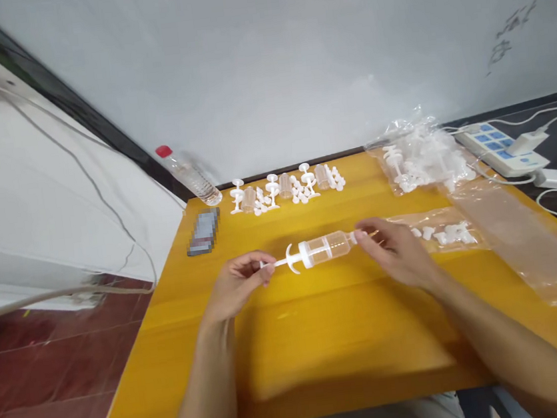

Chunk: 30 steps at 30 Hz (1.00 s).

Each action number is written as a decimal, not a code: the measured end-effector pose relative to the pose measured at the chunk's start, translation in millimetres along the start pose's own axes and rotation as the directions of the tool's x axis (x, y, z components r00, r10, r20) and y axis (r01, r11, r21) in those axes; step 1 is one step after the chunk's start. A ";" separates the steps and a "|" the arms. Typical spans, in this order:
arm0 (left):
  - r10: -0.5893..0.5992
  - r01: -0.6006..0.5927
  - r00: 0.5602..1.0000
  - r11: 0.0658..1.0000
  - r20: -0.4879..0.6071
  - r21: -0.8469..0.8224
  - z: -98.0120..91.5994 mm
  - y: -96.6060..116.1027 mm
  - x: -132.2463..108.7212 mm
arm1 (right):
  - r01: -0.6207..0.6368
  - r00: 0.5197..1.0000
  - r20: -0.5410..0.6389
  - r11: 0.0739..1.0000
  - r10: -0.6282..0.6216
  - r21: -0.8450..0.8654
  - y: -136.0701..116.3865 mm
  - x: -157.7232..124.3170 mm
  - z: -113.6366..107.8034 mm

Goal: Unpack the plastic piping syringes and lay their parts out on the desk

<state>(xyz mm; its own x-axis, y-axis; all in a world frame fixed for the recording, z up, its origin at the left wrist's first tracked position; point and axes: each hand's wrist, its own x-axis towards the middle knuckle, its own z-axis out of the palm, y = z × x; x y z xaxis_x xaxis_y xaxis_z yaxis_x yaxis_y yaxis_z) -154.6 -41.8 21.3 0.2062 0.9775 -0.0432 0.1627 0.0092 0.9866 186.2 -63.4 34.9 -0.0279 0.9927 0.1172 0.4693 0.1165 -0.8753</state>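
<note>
Forearms (203,385) were extended over the desk (324,344); crosswise above it, a clear syringe (316,251) was held, its plunger rod pinched between closed left fingers (260,277), its opposite end between closed right fingers (371,245).

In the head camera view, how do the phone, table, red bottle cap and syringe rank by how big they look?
Largest to smallest, as they look here:
Table
Syringe
Phone
Red bottle cap

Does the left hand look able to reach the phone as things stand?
Probably yes: only bare tabletop shows between the left hand and the phone, though its fingers would likely have to release the syringe first.
</note>
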 end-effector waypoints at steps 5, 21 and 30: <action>0.023 -0.024 0.999 0.999 -0.030 -0.046 33.3 -4.9 10.6 | -0.291 0.951 0.218 0.873 0.220 0.392 1.1 22.9 62.0; -0.299 0.311 0.950 0.912 0.086 -0.268 55.2 -24.3 7.7 | -0.097 0.995 0.002 0.982 0.098 0.164 20.3 14.8 81.4; -0.374 0.409 0.912 0.855 0.168 -0.318 50.0 -30.8 11.6 | 0.169 0.986 -0.013 0.985 -0.168 0.032 22.2 14.2 70.3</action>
<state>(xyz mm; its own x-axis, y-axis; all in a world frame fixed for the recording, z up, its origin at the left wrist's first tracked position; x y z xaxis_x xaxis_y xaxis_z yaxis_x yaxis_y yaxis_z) -109.0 -41.3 -17.5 0.2896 0.8528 -0.4347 -0.0837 0.4749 0.8760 134.1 -44.6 -15.9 -0.0948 0.9585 0.2690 0.4298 0.2831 -0.8574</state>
